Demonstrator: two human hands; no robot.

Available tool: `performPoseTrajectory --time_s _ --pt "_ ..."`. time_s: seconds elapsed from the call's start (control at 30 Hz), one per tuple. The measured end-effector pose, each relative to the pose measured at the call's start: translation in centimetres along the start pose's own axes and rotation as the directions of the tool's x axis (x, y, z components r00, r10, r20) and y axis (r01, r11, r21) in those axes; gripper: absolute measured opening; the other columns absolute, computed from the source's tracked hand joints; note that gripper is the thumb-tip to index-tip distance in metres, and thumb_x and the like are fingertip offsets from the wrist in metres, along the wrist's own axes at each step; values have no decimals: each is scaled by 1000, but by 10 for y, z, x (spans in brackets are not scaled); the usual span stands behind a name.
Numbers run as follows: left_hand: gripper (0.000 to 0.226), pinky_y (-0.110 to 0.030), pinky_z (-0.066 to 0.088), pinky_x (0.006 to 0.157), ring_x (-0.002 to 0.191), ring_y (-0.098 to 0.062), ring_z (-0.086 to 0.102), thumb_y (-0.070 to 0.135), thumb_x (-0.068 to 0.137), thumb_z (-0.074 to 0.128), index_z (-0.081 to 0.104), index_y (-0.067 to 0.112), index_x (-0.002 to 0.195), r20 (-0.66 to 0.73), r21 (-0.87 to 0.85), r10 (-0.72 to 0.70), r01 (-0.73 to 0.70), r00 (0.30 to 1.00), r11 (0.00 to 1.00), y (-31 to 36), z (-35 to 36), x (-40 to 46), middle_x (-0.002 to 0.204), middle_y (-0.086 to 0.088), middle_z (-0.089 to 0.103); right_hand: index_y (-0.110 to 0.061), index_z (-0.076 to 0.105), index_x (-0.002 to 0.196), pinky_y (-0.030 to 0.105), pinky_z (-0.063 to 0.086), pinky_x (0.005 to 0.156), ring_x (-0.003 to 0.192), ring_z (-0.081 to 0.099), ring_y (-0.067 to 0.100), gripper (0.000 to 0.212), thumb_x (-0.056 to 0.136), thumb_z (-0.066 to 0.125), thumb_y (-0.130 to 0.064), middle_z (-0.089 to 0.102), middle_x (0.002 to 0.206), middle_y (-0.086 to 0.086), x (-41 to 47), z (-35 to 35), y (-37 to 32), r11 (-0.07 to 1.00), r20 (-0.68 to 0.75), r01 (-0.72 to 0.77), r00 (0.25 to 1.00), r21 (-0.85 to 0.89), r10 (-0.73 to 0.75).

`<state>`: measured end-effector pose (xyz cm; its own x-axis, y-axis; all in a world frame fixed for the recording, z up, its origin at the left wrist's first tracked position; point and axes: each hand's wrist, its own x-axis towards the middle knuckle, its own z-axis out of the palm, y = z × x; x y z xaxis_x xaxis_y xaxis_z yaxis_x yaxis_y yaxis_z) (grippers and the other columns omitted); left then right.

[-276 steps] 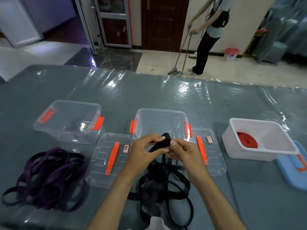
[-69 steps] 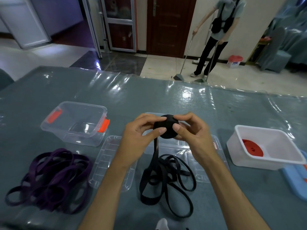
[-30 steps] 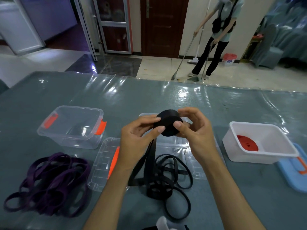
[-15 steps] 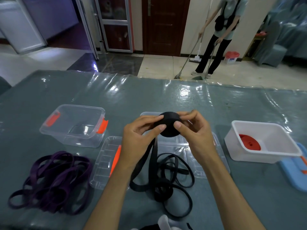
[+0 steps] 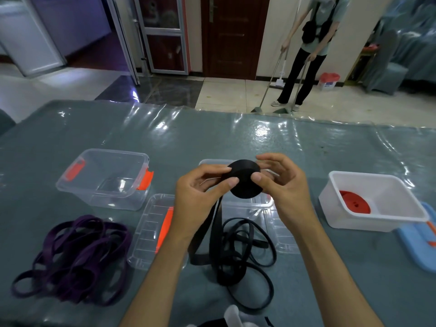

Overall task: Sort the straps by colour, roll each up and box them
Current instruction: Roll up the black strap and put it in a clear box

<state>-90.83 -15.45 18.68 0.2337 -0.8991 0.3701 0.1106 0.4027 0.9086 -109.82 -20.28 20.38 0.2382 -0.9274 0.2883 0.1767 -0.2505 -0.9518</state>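
Observation:
A thick black strap roll (image 5: 245, 182) is held up above the middle clear box (image 5: 247, 204). My left hand (image 5: 200, 197) pinches its left side and my right hand (image 5: 280, 185) pinches its right side, thumb on the front face. The unrolled black strap (image 5: 238, 251) hangs from the roll into a loose tangle on the table. A purple strap pile (image 5: 75, 256) lies at the near left. A rolled red strap (image 5: 354, 201) lies in the white box (image 5: 377, 215) on the right. The left clear box (image 5: 103, 178) holds nothing.
Two clear lids (image 5: 153, 230) with orange handles lie flat beside the middle box. A blue lid (image 5: 417, 241) lies at the right edge. The grey table (image 5: 212, 138) has a shiny plastic cover. Beyond it a person (image 5: 309, 50) sweeps the floor.
The roll has grown much thicker since the earliest frame while the loose tangle shrank. Over the last second both hands kept turning the roll in roughly the same place.

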Motion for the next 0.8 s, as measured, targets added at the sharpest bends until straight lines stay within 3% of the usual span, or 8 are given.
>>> performPoseTrajectory --time_s 0.13,0.27,0.33,0.43,0.53,0.6,0.67,0.8 --pt "34 -28 58 99 115 -25 75 13 83 86 82 27 114 75 -59 -42 47 996 997 0 -2 2 119 -5 79 -21 73 108 46 63 89 108 74 33 31 86 84 -39 76 113 10 -5 3 7 997 -28 -2 1000 74 5" --pt "27 -26 60 91 104 -24 78 17 76 92 83 29 99 -2 -37 -39 39 999 999 -2 -1 1 106 -5 81 -19 67 88 46 61 90 104 75 29 33 78 90 -41 78 109 7 -3 -2 7 999 26 -39 999 -35 40" --pt "24 -25 60 90 103 -22 78 20 75 92 83 29 96 -16 -40 -51 50 999 998 -4 -1 -1 106 -4 81 -24 72 97 41 63 82 95 76 27 31 78 90 -42 78 104 6 -4 -2 4 998 3 -26 1000 -65 26" --pt "34 -30 59 96 112 -25 75 14 81 90 82 26 113 74 0 -62 62 995 998 -7 -4 -1 115 -6 78 -28 74 112 39 65 78 97 75 28 27 87 82 -34 78 104 3 -6 3 5 998 -69 15 997 -62 -20" --pt "40 -36 59 100 113 -29 74 9 83 87 81 23 119 95 26 -63 60 994 998 -9 -8 1 116 -9 77 -26 75 103 50 63 89 105 73 32 17 88 79 -31 77 108 7 -6 1 6 998 -49 4 999 -67 -7" --pt "38 -30 59 97 109 -26 76 6 81 89 81 27 112 57 1 -43 43 997 999 -8 -8 1 112 -7 79 -23 73 93 51 62 92 105 73 37 16 84 83 -32 76 108 13 -5 -4 4 997 -17 -38 999 -69 37" --pt "33 -24 59 92 105 -23 78 9 77 92 81 27 102 -4 -42 -38 37 999 998 -6 -6 -1 107 -5 81 -22 71 87 44 63 85 101 73 39 18 80 86 -31 76 106 15 -4 -6 0 997 -5 -48 999 -66 48" --pt "25 -27 59 94 108 -24 77 15 76 90 82 28 95 -30 -93 -33 30 999 995 -7 0 -2 109 -4 80 -25 73 93 29 61 74 93 76 23 18 81 86 -29 77 100 5 -3 -6 -2 999 -26 13 1000 -48 -14"
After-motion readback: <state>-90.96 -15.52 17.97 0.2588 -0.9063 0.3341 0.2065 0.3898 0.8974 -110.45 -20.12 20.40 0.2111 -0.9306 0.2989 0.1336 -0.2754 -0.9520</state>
